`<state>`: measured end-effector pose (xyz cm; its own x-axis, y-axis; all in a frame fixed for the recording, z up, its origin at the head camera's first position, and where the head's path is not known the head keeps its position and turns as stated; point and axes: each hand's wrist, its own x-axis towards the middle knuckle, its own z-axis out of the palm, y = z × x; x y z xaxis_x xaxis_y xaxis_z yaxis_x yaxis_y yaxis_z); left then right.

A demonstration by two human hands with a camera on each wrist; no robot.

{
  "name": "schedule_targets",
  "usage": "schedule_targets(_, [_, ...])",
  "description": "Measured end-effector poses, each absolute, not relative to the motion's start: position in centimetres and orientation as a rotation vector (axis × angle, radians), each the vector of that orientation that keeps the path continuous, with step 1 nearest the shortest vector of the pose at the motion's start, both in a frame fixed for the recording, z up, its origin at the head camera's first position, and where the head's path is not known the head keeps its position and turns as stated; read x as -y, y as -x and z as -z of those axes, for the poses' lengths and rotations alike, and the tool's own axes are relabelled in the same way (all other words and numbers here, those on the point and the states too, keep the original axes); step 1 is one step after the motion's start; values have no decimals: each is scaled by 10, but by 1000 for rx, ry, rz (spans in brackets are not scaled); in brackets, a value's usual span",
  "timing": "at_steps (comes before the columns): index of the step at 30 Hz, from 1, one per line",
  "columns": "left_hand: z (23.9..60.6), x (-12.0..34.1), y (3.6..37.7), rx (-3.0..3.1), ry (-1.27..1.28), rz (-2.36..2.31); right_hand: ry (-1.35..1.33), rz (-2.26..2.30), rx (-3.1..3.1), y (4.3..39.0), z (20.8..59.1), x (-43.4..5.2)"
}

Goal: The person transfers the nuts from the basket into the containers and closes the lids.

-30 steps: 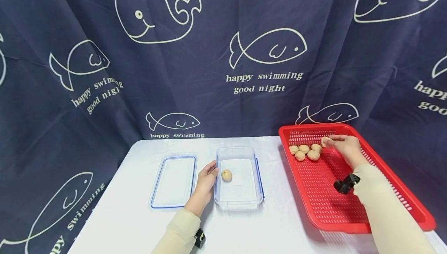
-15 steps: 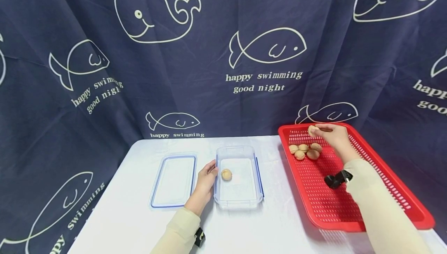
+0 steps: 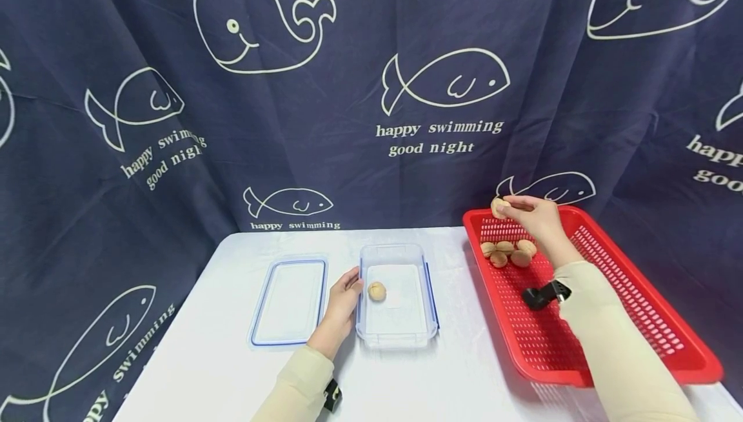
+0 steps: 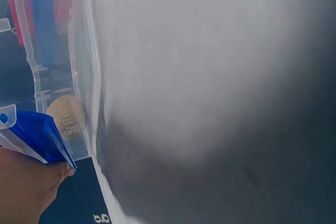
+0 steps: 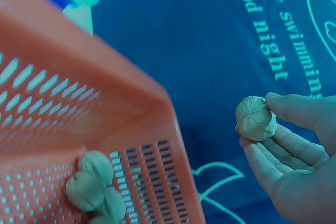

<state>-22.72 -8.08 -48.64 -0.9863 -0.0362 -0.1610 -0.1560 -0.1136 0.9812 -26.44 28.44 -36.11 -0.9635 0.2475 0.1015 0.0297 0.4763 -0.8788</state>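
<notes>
My right hand [image 3: 531, 214] pinches a tan walnut [image 3: 499, 207] in its fingertips, lifted above the far left corner of the red perforated tray [image 3: 638, 319]. The right wrist view shows that walnut [image 5: 255, 118] between thumb and fingers, above the tray [image 5: 73, 77]. Several more walnuts [image 3: 506, 253] lie clustered in the tray's far end. A clear plastic box [image 3: 397, 331] with blue clips holds one walnut [image 3: 376, 291]. My left hand [image 3: 341, 302] rests against the box's left wall, fingers straight.
The box's flat lid [image 3: 290, 299] with a blue rim lies left of the box on the white table [image 3: 203, 370]. A dark blue curtain [image 3: 371, 86] with whale prints hangs close behind the table.
My right hand has lifted a walnut out of the tray's cluster and carried it up and to the left. The left hand and the box have stayed put.
</notes>
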Motion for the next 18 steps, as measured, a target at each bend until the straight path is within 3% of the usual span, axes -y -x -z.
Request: schedule_targets(18, [476,79,220,-2036,208,-2272,129,-1573,2479,266,347,-238])
